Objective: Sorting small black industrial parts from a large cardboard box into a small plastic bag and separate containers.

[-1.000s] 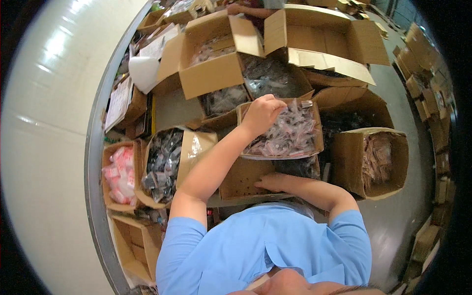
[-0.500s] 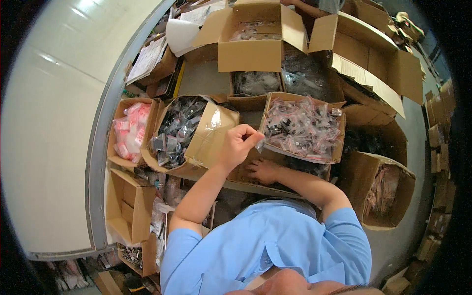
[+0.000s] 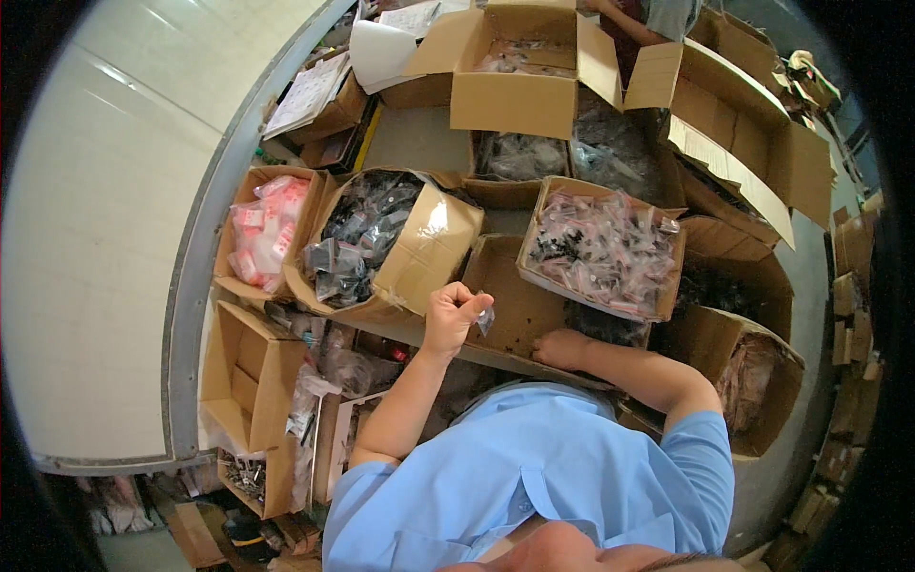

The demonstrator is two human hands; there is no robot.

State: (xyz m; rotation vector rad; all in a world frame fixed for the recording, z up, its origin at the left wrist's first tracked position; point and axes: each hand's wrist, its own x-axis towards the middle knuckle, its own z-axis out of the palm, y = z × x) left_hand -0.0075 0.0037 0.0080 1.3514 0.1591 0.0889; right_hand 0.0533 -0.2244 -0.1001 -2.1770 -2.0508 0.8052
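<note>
A small clear zip bag hangs from the pinched thumb and fingers of my left hand. That hand is raised over the near left side of a shallow cardboard box with a few small dark bits on its floor. My right hand reaches down at this box's near edge, its fingers drawn together; whatever they hold is hidden. Resting over the far right part of the box is a smaller carton heaped with red-edged clear bags of small dark parts.
Left of my hands stand a carton of dark bagged parts and a box of pink-and-white packets. Open cartons line the far side, where another person's arm shows. A carton stands right of my right arm.
My left hand has come down and left, away from the heaped bags, still pinching the small bag. My right hand has shifted right and nearer me, its spread fingers now drawn together.
</note>
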